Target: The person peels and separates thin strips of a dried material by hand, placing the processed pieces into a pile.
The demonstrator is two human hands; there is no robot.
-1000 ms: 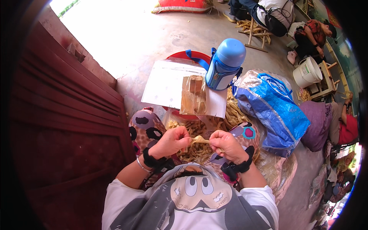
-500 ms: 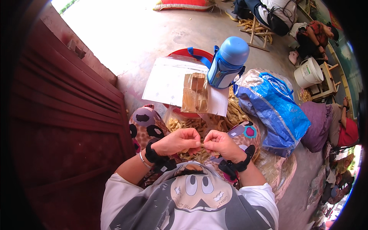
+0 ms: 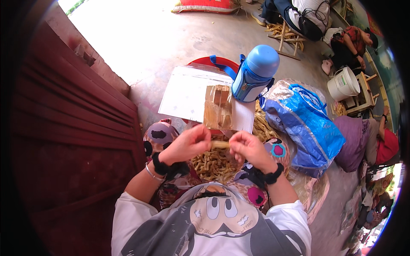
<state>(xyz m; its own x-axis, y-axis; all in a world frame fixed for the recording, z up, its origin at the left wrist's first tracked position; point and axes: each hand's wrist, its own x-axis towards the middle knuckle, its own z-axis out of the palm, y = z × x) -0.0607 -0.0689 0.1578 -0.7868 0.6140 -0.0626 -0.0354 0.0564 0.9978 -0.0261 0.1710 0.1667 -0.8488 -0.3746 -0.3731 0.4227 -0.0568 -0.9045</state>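
Clear packet [image 3: 218, 107] beyond both hands [image 3: 190, 144]

Both hands drew closer on the strip [image 3: 220, 144]

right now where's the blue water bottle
In the head view the blue water bottle stands ahead of both hands, slightly to the right, between the clear plastic bag and the blue woven sack.

Worn on the head, looking steeply down over the chest onto the lap. Close on the left hand [image 3: 188, 145] and right hand [image 3: 247, 147]; farther out, the blue bottle [image 3: 255, 73] and concrete floor [image 3: 141, 38]. Fisheye, edges bent, corners black. Only one view.
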